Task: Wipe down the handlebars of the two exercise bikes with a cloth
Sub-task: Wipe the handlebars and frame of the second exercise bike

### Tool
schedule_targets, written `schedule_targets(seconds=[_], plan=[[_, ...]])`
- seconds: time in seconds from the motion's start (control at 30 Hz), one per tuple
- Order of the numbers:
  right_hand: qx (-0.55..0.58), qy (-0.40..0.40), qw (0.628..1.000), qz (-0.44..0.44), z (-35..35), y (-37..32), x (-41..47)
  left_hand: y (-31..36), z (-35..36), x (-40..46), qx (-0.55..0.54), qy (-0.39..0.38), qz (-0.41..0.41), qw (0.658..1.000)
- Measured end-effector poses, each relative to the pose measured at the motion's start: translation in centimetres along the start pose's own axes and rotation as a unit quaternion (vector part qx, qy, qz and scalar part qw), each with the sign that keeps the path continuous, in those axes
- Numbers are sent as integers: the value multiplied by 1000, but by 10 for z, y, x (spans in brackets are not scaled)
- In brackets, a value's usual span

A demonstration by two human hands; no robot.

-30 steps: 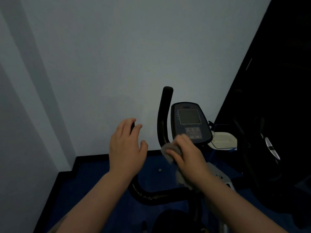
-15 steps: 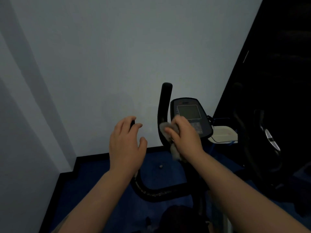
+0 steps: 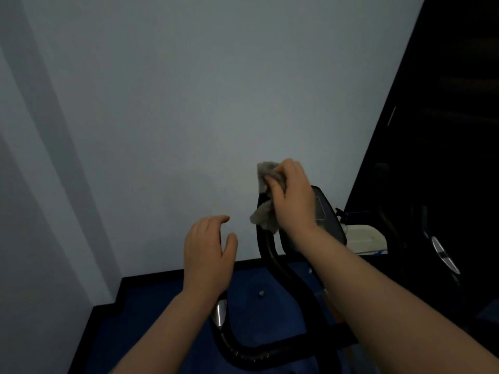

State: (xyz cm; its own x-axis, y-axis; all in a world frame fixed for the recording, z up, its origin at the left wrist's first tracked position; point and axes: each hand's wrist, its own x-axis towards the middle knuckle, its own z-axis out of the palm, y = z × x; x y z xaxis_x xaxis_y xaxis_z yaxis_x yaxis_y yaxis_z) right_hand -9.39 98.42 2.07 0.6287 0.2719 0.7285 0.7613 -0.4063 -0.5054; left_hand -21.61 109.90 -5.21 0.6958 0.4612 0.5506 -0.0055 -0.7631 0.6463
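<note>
Pale grey-blue wall (image 3: 189, 103) fills most of the view, meeting a dark blue floor (image 3: 167, 314) along a black skirting strip (image 3: 151, 275) that steps around a corner at the lower left. On the right a black, unlit area (image 3: 445, 130) cuts in on a slant.

One bike shows plainly: its black handlebar (image 3: 272, 255) runs as a single curved tube from a low bend near the bottom edge up to a right-hand upright end, and a shiny metal patch (image 3: 220, 311) sits on its left branch. One console (image 3: 328, 211) stands just behind the right upright, mostly hidden by the forearm. A second machine (image 3: 442, 257) stands in the dark at the far right, with one pale oval part visible; what kind it is cannot be told. One white tub-like thing (image 3: 364, 236) lies on the floor between the two. One small pale speck (image 3: 261, 293) lies on the floor.

Two hands, one cloth. The right hand (image 3: 293, 195) grips the grey cloth (image 3: 266, 195), fingers curled round it and the top of the right upright; the cloth bunches above the thumb and hangs below against the tube. The left hand (image 3: 208, 255) hovers near the left branch, fingers loosely bent and spread from the thumb, holding nothing.
</note>
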Motion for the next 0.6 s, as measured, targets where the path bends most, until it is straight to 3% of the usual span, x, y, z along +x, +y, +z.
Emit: schedule_targets(seconds=[0.07, 0.17, 0.37, 0.53, 0.6], plan=[[-52, -45, 997, -20, 9, 11, -30, -2, -1, 1, 3, 1, 6, 1000], [-4, -114, 993, 15, 2, 22, -57, -2, -3, 0, 11, -5, 15, 1000], [85, 9, 993, 81, -2, 4, -13, -4, -1, 0, 22, -4, 22, 1000], [72, -124, 983, 118, 1, 26, -55, -3, 1, 1, 35, -2, 19, 999], [106, -79, 982, 136, -7, 32, -40, -3, 1, 1, 33, -4, 20, 999]])
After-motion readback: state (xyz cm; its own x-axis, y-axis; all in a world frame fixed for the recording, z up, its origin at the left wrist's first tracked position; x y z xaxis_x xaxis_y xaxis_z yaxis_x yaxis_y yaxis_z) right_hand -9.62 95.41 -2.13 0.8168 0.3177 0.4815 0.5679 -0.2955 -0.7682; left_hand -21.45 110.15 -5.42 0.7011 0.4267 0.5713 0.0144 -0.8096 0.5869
